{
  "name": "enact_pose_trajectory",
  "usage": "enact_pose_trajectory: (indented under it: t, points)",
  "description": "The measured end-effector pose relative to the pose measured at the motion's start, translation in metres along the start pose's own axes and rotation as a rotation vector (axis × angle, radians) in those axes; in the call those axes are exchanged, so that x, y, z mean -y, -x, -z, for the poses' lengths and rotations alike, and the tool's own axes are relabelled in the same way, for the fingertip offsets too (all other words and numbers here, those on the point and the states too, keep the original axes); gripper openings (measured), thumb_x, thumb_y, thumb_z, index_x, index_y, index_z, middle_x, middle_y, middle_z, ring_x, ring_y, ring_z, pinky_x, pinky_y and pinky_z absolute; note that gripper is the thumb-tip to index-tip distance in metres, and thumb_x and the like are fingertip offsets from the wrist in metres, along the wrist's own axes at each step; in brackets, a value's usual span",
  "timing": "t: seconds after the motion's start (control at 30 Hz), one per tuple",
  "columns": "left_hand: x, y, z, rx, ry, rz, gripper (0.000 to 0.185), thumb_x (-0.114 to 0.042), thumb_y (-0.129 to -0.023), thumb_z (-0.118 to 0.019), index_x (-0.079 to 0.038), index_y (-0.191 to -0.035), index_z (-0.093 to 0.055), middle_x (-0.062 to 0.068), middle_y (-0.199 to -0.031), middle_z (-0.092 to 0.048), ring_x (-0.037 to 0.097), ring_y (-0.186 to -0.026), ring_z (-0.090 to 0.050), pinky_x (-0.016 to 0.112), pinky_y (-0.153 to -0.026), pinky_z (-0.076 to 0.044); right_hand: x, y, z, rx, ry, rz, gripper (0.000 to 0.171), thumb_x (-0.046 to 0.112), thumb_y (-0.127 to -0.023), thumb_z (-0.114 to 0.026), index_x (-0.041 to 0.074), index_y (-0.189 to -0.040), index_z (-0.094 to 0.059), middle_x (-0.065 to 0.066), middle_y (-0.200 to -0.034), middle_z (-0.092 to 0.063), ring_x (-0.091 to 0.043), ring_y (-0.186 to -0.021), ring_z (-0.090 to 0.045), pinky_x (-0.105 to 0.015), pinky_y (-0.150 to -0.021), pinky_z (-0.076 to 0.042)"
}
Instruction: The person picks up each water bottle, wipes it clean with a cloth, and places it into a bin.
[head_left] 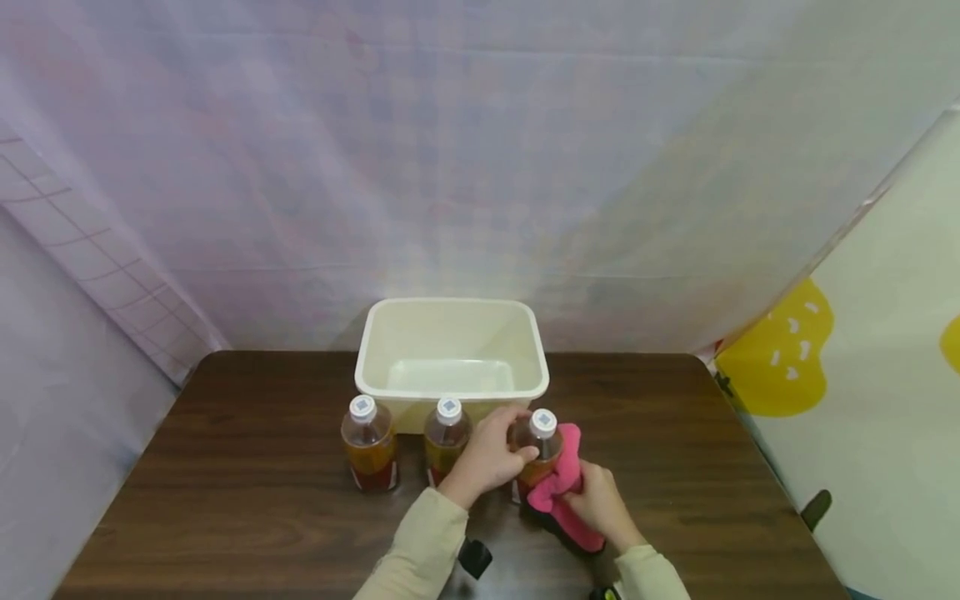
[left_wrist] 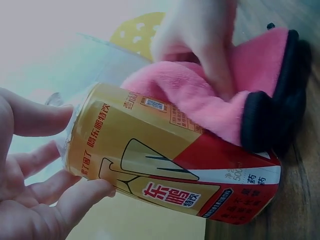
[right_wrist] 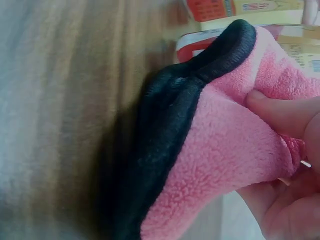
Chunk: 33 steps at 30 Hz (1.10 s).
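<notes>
Draped pale sheeting backs the dark wood table (head_left: pixel 225 500) where your left hand (head_left: pixel 491 454) curls around the upper part of a bottle of amber drink (head_left: pixel 542 454), thumb and fingers wrapped at its shoulder. Your right hand (head_left: pixel 600 500), just right of it, pinches a pink cloth (head_left: pixel 562 492) with black edging against the bottle's side. Two more bottles (head_left: pixel 369 446) stand left of your left hand, a cream tub (head_left: pixel 450 350) just beyond.

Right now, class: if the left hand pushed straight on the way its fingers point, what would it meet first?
The left hand already grips the right-hand bottle; past it, probably the pink cloth, though depth is unclear.
</notes>
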<state>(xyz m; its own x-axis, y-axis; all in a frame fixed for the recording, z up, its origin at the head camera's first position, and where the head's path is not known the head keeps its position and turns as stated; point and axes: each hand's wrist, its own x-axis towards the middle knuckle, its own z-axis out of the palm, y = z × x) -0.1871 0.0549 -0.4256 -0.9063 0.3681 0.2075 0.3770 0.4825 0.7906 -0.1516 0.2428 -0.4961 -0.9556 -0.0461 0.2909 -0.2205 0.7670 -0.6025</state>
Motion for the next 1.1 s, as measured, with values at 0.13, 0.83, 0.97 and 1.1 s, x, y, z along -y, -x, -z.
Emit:
enact_pose_trajectory:
  t: [0.13,0.83,0.97,1.1]
  points:
    - [-0.001,0.0,-0.001,-0.009,0.005,-0.001,0.039,-0.013,-0.075,-0.071,-0.008,-0.111,-0.058,0.009,-0.108,-0.06,0.021,-0.094,-0.057,0.033,-0.08,-0.048,0.008,-0.002,0.012,-0.053,-0.001,0.099,0.028,-0.005,-0.054,-0.077,0.006,-0.074,-0.06,0.001,-0.071,-0.055,-0.01,-0.064,-0.052,-0.025,-0.055,-0.045]
    - [0.001,0.0,-0.003,0.001,0.002,-0.009,0.037,-0.008,-0.074,-0.068,-0.007,-0.11,-0.058,0.008,-0.104,-0.059,0.018,-0.089,-0.057,0.03,-0.077,-0.049,0.058,-0.025,0.062,-0.01,-0.033,0.108,0.03,-0.008,-0.064,-0.074,-0.001,-0.091,-0.062,-0.001,-0.071,-0.056,-0.011,-0.062,-0.046,-0.023,-0.056,-0.044]
    - [0.001,0.0,-0.002,-0.006,-0.003,-0.02,0.037,-0.009,-0.075,-0.069,-0.006,-0.11,-0.058,0.008,-0.103,-0.06,0.018,-0.087,-0.057,0.029,-0.076,-0.049,0.057,-0.024,0.059,-0.012,-0.016,0.088,0.027,-0.007,-0.063,-0.074,0.0,-0.086,-0.062,0.0,-0.066,-0.053,-0.01,-0.059,-0.045,-0.022,-0.053,-0.043]
    - [0.002,0.0,-0.001,-0.02,-0.01,-0.028,0.037,-0.011,-0.075,-0.07,-0.007,-0.109,-0.058,0.008,-0.102,-0.06,0.018,-0.085,-0.057,0.028,-0.074,-0.049,0.055,-0.024,0.056,-0.007,-0.002,0.069,0.024,-0.005,-0.064,-0.075,0.001,-0.082,-0.061,0.001,-0.064,-0.053,-0.01,-0.058,-0.045,-0.022,-0.053,-0.042]
